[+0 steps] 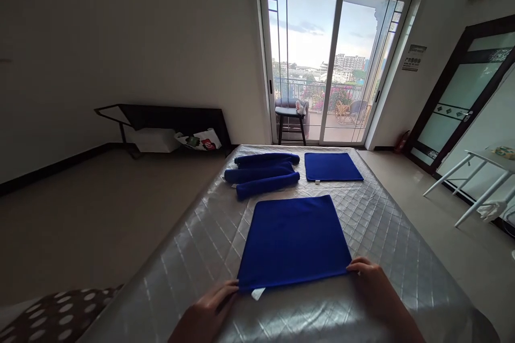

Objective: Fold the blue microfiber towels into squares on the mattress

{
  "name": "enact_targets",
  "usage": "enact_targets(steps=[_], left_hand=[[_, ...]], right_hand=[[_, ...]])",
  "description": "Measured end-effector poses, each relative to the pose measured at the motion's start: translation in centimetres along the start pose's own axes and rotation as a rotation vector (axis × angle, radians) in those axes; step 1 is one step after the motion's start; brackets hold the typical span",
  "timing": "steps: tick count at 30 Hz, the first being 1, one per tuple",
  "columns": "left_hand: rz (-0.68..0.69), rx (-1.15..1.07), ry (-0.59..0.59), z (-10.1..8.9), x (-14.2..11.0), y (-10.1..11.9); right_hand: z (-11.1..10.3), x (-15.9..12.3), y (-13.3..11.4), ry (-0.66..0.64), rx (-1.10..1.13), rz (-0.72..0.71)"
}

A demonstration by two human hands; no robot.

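Observation:
A square blue cloth [296, 241] lies spread out on a silver quilted mattress [398, 246], a white tag [258, 293] showing at its near edge. My left hand [211, 305] pinches the near left corner. At the near right corner, my right hand [368, 273] has closed its fingers on the same cloth. Beyond it to the left lie several rolled blue cloths [265, 185] side by side. To their right, another blue cloth [333, 166] rests flat, with a small tag on its near edge.
A brown polka-dot fabric [60, 313] sits at the lower left. A low black frame [173, 118] stands against the left wall, bags under it. Past the mattress are a glass sliding door [306, 53] and a dark stool [290, 112]. A white table [488, 159] stands right.

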State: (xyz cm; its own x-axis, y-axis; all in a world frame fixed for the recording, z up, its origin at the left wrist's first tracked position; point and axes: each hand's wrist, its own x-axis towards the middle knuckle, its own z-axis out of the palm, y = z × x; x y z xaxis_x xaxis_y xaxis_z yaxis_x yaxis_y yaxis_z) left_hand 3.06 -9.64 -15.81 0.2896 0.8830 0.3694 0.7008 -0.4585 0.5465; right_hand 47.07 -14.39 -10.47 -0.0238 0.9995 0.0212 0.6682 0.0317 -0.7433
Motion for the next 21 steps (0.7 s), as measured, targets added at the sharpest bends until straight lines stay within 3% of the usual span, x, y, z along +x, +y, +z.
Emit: enact_targets(steps=[5, 10, 14, 18, 21], left_hand=[[-0.034, 0.018, -0.028, 0.0, -1.0, 0.5], [-0.052, 0.056, -0.066, -0.1, -1.8, 0.4], [-0.038, 0.182, -0.046, -0.1, -0.4, 0.7], [0.112, 0.216, -0.066, 2.3, 4.7, 5.4], [0.301, 0.180, -0.156, 6.5, 9.0, 10.7]], right_hand=[[0.1, -0.3, 0.1, -0.065, -0.047, -0.010], [-1.0, -0.5, -1.6, -0.152, -0.194, -0.017], [-1.2, 0.5, -3.2, -0.143, -0.339, -0.040], [1.0, 3.3, -3.6, 0.023, -0.383, -0.081], [3.5, 5.1, -2.7, 0.074, -0.467, -0.079]])
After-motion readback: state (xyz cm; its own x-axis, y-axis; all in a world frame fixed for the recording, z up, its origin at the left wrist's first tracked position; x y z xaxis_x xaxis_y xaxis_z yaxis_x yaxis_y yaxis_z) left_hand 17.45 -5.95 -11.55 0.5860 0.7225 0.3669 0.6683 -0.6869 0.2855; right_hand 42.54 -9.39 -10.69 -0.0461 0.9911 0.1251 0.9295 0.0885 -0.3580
